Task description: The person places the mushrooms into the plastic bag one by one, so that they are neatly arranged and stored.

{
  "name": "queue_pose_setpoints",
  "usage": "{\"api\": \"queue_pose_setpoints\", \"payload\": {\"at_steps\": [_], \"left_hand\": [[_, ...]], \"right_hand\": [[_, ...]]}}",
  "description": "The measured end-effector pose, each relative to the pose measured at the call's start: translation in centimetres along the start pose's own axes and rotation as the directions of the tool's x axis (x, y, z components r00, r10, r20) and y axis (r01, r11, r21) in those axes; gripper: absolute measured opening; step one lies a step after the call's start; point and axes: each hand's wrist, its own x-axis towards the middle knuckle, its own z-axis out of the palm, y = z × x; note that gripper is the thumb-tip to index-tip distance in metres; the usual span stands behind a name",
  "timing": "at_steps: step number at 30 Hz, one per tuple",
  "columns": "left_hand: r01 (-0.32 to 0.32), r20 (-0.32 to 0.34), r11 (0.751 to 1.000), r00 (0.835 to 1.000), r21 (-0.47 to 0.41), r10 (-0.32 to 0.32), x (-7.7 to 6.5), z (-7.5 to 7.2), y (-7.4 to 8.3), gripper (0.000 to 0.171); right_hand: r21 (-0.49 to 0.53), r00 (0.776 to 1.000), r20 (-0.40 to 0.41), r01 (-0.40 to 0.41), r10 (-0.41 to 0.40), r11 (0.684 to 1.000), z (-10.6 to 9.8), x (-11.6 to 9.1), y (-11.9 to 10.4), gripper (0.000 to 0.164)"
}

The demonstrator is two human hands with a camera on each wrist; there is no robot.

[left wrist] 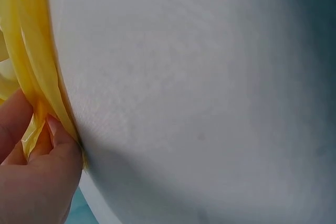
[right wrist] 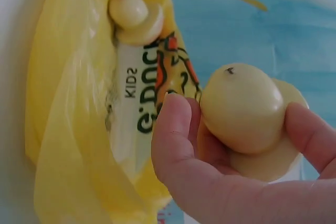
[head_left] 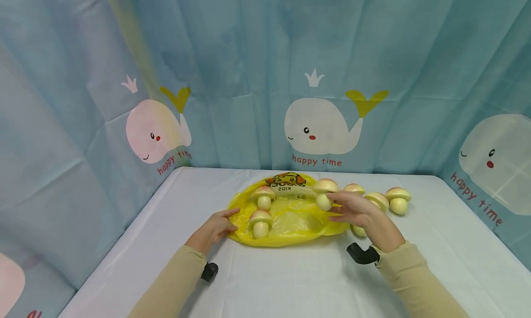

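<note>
The person's right hand (head_left: 358,212) is partly curled, thumb on one side and fingers on the other, gripping a pale cream, mushroom-shaped piece with a pink-tinged cap (head_left: 325,193); the right wrist view shows its smooth, rounded stem between the fingertips, with a small dark mark on the stem's end. In the head view this piece appears against the right part of a thin, crinkled yellow plastic bag (head_left: 290,221), which lies spread with its mouth open and bears dark lettering and a cartoon figure. The left hand (head_left: 213,228) is at the bag's left edge, its thumb and fingers pinching a fold of the yellow plastic. Within the bag, toward that hand, lie two more cream mushroom shapes with pinkish caps, one farther from the person (head_left: 264,197) and one nearer (head_left: 261,223). To the right of the bag, similar mushroom shapes (head_left: 398,200) sit around the right hand, some partly hidden by it. Beige sleeves (head_left: 174,281) cover both forearms, and a black device (head_left: 362,253) shows at each wrist. Everything rests on a white cloth-covered table (head_left: 282,281), backed by a light blue curtain (head_left: 242,133) printed with whales, crowns and red "happy time" lettering.
</note>
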Motion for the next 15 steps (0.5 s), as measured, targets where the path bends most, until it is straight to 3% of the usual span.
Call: {"api": "queue_pose_setpoints", "payload": {"at_steps": [5,11,15], "left_hand": [[0.001,-0.002,1.0,1.0,-0.008,-0.001,0.1,0.0,0.0,0.065],[0.007,-0.01,1.0,1.0,-0.007,-0.007,0.0,0.0,0.0,0.064],[0.009,-0.008,1.0,1.0,-0.005,-0.009,0.1,0.0,0.0,0.063]], "right_hand": [[0.054,0.999,-0.01,-0.049,0.049,0.997,1.2,1.3,-0.1,0.026],[0.051,0.995,-0.032,-0.088,0.089,0.995,2.7,3.1,-0.3,0.044],[0.053,0.994,-0.048,-0.1,0.103,0.994,3.4,4.3,0.1,0.039]]}}
